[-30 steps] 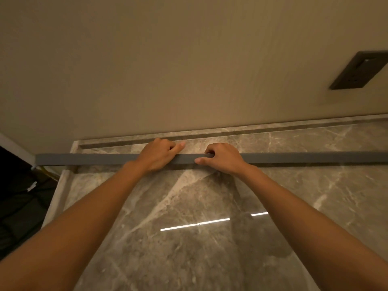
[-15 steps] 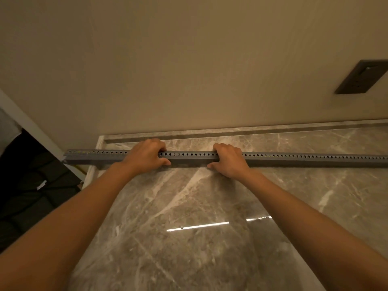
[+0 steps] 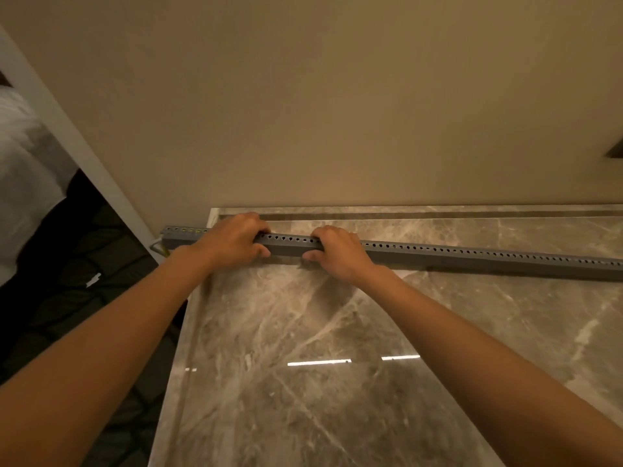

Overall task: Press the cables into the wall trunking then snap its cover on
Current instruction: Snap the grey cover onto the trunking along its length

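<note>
On glossy veined marble (image 3: 337, 332), both hands (image 3: 232, 242) (image 3: 340, 254) grip long perforated grey trunking (image 3: 472, 259).

Everything is lit dimly and warmly, with a yellow-brown cast. Two bright streaks of glare are reflected in the polished marble slab (image 3: 269, 416) toward its front edge. A thin shadow is cast along the near side of the trunking (image 3: 472, 261). The dark plate (image 3: 615, 151) on the wall (image 3: 337, 96) is smeared by blur, and straight lines are bowed near the picture's edges.

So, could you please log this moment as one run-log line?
left hand: grips trunking | right hand: grips trunking | trunking: on marble surface, holed face up
</note>
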{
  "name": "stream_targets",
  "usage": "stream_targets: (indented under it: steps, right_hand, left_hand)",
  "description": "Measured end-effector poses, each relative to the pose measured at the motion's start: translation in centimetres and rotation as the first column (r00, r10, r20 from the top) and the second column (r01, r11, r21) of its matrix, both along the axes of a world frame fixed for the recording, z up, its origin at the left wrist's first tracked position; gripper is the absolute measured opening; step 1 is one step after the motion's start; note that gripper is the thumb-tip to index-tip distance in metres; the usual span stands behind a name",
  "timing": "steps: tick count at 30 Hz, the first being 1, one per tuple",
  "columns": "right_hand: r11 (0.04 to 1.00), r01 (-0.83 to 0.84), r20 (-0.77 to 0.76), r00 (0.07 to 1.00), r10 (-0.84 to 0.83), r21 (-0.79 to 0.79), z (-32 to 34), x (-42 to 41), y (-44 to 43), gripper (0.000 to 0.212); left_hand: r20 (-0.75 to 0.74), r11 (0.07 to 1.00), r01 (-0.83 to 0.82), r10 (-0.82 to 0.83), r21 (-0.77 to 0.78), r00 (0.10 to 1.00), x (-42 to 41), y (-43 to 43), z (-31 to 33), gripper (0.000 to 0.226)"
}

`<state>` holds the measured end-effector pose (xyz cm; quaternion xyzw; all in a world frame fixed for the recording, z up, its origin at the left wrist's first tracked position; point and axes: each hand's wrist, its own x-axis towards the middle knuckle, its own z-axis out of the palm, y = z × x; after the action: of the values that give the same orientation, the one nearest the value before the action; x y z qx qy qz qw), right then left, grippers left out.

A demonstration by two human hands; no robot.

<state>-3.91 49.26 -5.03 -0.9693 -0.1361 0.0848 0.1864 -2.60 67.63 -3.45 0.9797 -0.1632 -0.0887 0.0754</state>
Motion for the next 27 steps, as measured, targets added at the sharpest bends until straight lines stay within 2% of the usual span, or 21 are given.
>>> stream_targets:
  steps: [5,11,18,27]
  right_hand:
    - [0.997,-0.018,0.044,0.999,0.021,-0.069,0.0,0.0,2.0,0.035]
    - [0.992,-0.033,0.067,0.997,0.041,-0.12,0.1,-0.2,2.1,0.032]
    - [0.994,-0.026,0.036,0.999,0.03,-0.104,0.5,-0.2,3.1,0.03]
    - [0.997,-0.074,0.038,0.997,0.073,0.025,0.5,0.2,8.7,0.03]
  left_hand:
    - [0.077,0.997,0.029,-0.034,0.068,0.996,-0.5,0.1,-0.6,0.033]
    - [0.155,0.997,0.066,-0.071,0.037,0.985,-0.9,0.4,-1.2,0.033]
    - [0.067,0.977,0.011,0.003,-0.213,0.998,-0.8,1.9,-1.0,0.032]
    - [0.025,0.979,-0.139,0.144,-0.146,0.989,-0.8,9.4,0.1,0.036]
